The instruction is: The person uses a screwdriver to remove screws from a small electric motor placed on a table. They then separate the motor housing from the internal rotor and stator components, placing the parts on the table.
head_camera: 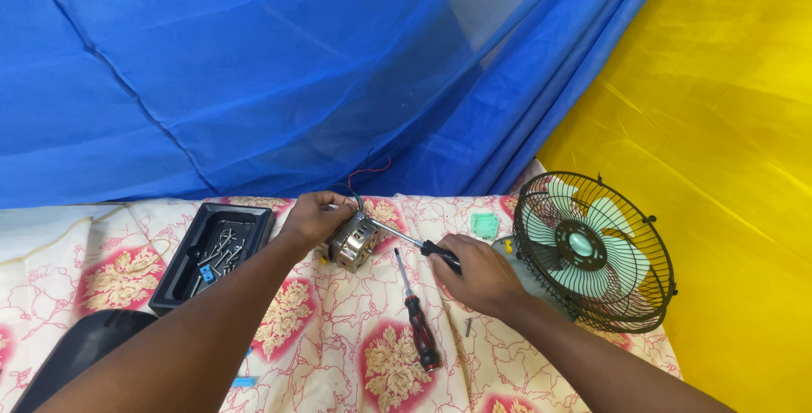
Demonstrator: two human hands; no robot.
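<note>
A left hand (315,217) closes over the top of a small metal motor (353,242) that sits on a floral cloth (338,354), fingers wrapped around its upper edge, red and dark wires (365,175) rising behind it. The right hand (475,274) is clenched on the black handle of a screwdriver (414,240), whose shaft runs left so that the tip meets the motor's right side, just beside the left hand's fingers. A second screwdriver (416,316) with a red and black handle lies loose on the cloth between the forearms. A black tray (182,282) of screws stands left of the motor; a caged fan (592,251) stands to the right.
</note>
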